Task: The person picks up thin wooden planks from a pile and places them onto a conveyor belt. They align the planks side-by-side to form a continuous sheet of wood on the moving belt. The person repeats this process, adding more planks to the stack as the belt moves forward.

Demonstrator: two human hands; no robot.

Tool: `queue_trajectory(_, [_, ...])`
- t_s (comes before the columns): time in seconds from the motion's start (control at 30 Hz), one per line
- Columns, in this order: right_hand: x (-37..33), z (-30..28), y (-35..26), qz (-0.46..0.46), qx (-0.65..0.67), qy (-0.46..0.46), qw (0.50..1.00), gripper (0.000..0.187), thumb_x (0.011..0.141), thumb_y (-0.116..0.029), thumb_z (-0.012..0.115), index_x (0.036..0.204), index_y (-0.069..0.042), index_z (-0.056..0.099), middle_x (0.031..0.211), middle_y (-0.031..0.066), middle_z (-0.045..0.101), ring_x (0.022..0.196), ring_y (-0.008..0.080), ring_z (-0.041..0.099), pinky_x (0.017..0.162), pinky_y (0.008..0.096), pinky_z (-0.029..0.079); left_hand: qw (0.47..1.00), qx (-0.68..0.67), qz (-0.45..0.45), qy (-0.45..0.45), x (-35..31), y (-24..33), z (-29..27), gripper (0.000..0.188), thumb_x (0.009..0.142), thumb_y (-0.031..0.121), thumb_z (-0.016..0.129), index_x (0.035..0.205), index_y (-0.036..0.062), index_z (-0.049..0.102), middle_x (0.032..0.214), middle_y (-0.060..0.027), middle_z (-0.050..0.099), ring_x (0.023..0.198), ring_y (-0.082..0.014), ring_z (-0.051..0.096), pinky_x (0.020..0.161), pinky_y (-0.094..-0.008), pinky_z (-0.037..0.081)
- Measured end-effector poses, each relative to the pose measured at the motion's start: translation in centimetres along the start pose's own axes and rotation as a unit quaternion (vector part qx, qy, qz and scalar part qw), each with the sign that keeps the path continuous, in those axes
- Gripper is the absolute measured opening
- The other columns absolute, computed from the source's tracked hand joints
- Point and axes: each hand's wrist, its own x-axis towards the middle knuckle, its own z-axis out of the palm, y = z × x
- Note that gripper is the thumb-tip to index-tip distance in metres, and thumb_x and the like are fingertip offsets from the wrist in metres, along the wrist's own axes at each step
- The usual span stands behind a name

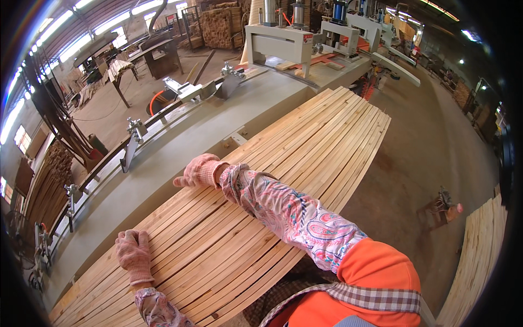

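A wide layer of long pale wooden strips (234, 229) lies side by side in front of me, with dark gaps between some of them. My left hand (133, 250), in a pink knit glove, rests at the layer's far-left edge, its fingers bent over the outermost strip. Farther along that same edge is my right hand (200, 170), also gloved in pink. Its thumb side points left and its fingers curl down over the edge; the fingertips are hidden. My right forearm, in a paisley sleeve, crosses above the strips.
Beyond the strips runs a long grey machine bed (180, 163) with a rail of metal clamps (136, 131). A grey press frame (280, 43) with cylinders stands at the far end. More strips (474, 261) are stacked at right. Timber piles (220, 27) stand in the background.
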Motion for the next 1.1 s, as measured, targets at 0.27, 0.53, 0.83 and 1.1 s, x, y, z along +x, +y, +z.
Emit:
queue_trajectory(0.27, [-2.1,0.5,2.0,0.033,0.007,0.013,0.999,0.073,0.102,-0.069,0.031,0.133,-0.013,0.068,0.130,0.0119,0.069,0.124,0.0312,0.064,0.103,0.0472,0.050,0.999,0.033,0.023,0.033,0.1,0.8,-0.2,0.026,0.090,0.035,0.071,0.084,0.0093,0.070,0.100,-0.0113,0.065,0.098,-0.0325,0.061,0.090,-0.0454,0.050])
queue_trajectory(0.53, [-4.4,-0.2,2.7,-0.035,-0.042,0.012,0.998,0.063,0.099,-0.068,0.043,0.124,-0.018,0.073,0.124,0.0089,0.072,0.119,0.0288,0.066,0.101,0.0459,0.052,0.999,0.024,0.018,0.036,-0.3,0.6,-0.4,0.028,0.091,0.035,0.069,0.083,0.0084,0.071,0.103,-0.0119,0.066,0.103,-0.0331,0.060,0.095,-0.0459,0.048])
queue_trajectory(0.83, [-3.4,-0.2,5.1,-0.001,0.057,-0.017,0.998,0.074,0.088,-0.079,0.051,0.122,-0.017,0.075,0.125,0.0133,0.071,0.120,0.0321,0.065,0.103,0.0442,0.050,0.998,0.022,0.025,0.054,-0.5,1.0,-0.5,0.025,0.091,0.033,0.069,0.084,0.0084,0.071,0.098,-0.0115,0.065,0.099,-0.0324,0.060,0.092,-0.0451,0.049])
queue_trajectory(1.1, [-2.2,0.2,5.2,0.016,0.077,-0.043,0.996,0.099,0.090,-0.088,0.028,0.128,-0.007,0.070,0.132,0.0208,0.066,0.129,0.0391,0.058,0.111,0.0480,0.041,0.998,0.031,0.007,0.046,-0.4,1.5,-0.6,0.025,0.090,0.034,0.069,0.085,0.0088,0.070,0.100,-0.0106,0.065,0.103,-0.0309,0.060,0.095,-0.0437,0.048])
